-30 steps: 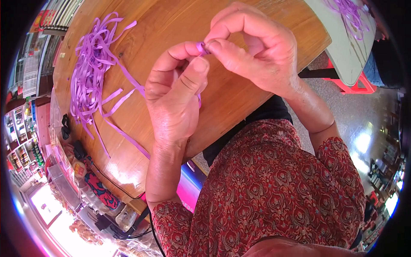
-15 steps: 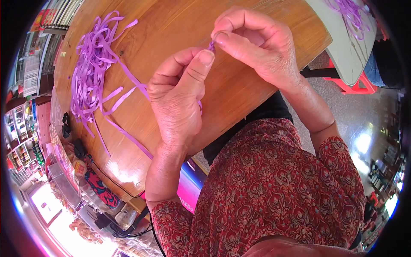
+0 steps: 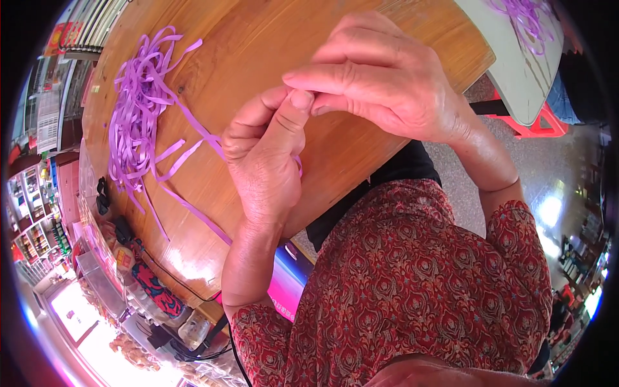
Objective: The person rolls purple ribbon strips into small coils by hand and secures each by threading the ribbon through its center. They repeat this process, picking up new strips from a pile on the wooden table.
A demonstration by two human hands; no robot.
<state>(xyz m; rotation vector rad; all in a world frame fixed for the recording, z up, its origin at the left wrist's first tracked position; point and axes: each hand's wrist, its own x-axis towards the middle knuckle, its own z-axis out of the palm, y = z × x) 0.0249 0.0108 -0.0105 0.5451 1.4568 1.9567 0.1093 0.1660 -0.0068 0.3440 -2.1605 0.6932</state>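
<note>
My left hand (image 3: 267, 151) is closed, thumb pressed against the curled index finger, over the wooden table. A purple ribbon (image 3: 200, 126) runs from the left into this hand, and a short bit of it shows by the wrist side of the palm. My right hand (image 3: 393, 84) reaches across from the right, its index finger and thumb closing around the left fingertips. Whatever lies between the right fingers is hidden behind them. A loose tangled pile of purple ribbon (image 3: 137, 109) lies on the table to the left, with several loose ends trailing toward me.
The wooden table (image 3: 232, 39) has a curved edge near my body. A pale table (image 3: 525, 84) with more purple ribbon (image 3: 525, 22) is at the upper right, above a red stool (image 3: 545, 126). A dark cable (image 3: 171, 277) and packages line the left edge.
My right hand has moved left and turned over, so its fingers now cover the left fingertips. The twisted purple ribbon between the fingertips is no longer visible. My left hand has barely moved.
</note>
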